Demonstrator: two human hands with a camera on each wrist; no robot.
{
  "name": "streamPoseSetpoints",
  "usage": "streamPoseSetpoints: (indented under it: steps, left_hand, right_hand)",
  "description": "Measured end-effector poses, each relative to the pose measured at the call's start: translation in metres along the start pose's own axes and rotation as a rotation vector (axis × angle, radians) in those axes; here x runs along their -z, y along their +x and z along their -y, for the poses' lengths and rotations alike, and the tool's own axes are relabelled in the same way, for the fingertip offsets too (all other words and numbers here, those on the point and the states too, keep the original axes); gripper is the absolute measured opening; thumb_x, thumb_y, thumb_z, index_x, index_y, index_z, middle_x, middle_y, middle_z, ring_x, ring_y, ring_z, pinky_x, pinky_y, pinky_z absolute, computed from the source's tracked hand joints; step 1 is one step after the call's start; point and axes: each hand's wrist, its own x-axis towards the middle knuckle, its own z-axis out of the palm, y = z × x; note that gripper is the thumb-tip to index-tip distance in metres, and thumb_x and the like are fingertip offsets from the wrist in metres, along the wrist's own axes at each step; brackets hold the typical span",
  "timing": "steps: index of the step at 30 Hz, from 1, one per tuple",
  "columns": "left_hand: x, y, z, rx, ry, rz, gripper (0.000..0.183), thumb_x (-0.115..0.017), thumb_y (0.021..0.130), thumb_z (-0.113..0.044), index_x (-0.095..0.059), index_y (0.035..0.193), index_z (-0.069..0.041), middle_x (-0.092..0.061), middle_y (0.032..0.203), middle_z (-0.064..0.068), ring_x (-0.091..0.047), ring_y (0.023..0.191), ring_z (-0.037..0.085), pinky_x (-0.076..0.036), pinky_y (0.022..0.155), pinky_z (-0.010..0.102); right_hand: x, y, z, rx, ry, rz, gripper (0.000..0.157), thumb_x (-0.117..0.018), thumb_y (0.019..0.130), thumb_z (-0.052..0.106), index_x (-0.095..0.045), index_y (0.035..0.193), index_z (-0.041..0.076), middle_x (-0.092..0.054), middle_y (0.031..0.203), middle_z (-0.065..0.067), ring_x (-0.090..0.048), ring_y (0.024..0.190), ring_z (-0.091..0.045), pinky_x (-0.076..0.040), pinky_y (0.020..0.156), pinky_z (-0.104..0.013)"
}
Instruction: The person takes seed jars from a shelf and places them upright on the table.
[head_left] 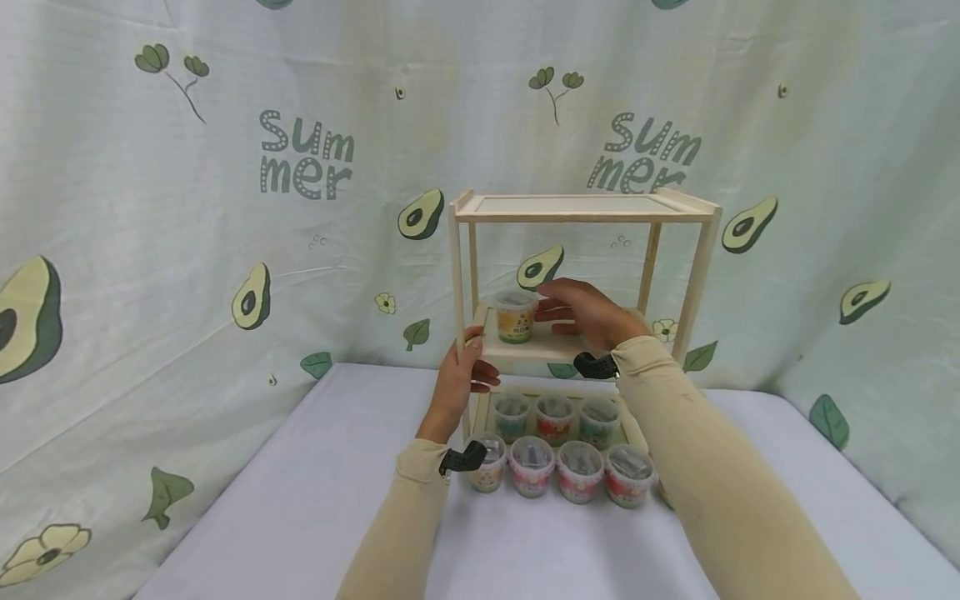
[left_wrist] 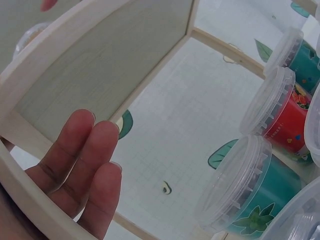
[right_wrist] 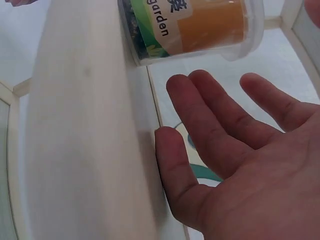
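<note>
A small clear-lidded plastic tub (head_left: 516,317) with an orange and green label stands at the left end of the middle board of a wooden shelf rack (head_left: 585,217). In the right wrist view the tub (right_wrist: 200,30) shows the word "garden". Just to its right is my right hand (head_left: 588,312), fingers spread and slightly bent, with a gap between fingertips and tub. My left hand (head_left: 459,379) grips the rack's left front post at the middle board. Three of its fingers (left_wrist: 102,145) come round beneath that board in the left wrist view.
On the rack's bottom board stand a teal tub (head_left: 512,417), a red tub (head_left: 554,419) and another teal one (head_left: 599,421). Several more lidded tubs (head_left: 580,472) line up before it on the white table (head_left: 360,500). An avocado-print cloth (head_left: 337,250) hangs behind.
</note>
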Motion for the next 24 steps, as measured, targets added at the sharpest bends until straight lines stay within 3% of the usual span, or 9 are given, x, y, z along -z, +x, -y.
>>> streamPoseSetpoints:
  steps: [6,10,16,24]
  left_hand:
    - [0.000,0.003,0.006,0.001,0.005,-0.007,0.052,-0.046,0.104,-0.050,-0.046,0.148,-0.022,-0.070,0.084,0.018,-0.073,0.073,0.029,-0.055,0.064,0.035]
    - [0.001,0.003,0.007,-0.002,0.004,-0.006,0.052,-0.046,0.104,-0.051,-0.046,0.148,-0.023,-0.071,0.082,0.015,-0.072,0.072,0.026,-0.055,0.064,0.035]
    - [0.002,-0.001,0.009,0.005,0.018,-0.015,0.053,-0.046,0.104,-0.050,-0.045,0.148,-0.019,-0.070,0.079,0.009,-0.072,0.070,0.023,-0.055,0.063,0.034]
    - [0.002,0.000,0.005,-0.016,0.012,0.003,0.052,-0.046,0.104,-0.050,-0.045,0.148,-0.022,-0.070,0.081,0.012,-0.072,0.072,0.025,-0.055,0.064,0.035]
  right_hand:
    - [-0.009,0.004,0.006,-0.005,-0.125,0.041,0.078,-0.056,0.096,0.056,-0.032,0.156,0.013,-0.040,0.151,-0.013,-0.041,0.139,-0.034,-0.025,0.115,-0.055]
    - [-0.014,0.004,0.007,0.008,-0.185,0.077,0.075,-0.053,0.099,0.053,-0.025,0.160,0.018,-0.033,0.157,-0.010,-0.037,0.141,-0.035,-0.020,0.116,-0.057]
    - [-0.020,0.003,0.006,-0.005,-0.194,0.091,0.072,-0.056,0.101,0.042,-0.022,0.161,0.021,-0.034,0.157,-0.012,-0.037,0.141,-0.035,-0.020,0.116,-0.058]
    - [-0.013,0.007,0.005,0.032,-0.217,0.081,0.075,-0.063,0.098,0.040,-0.027,0.160,0.019,-0.041,0.153,-0.013,-0.045,0.137,-0.034,-0.024,0.115,-0.056]
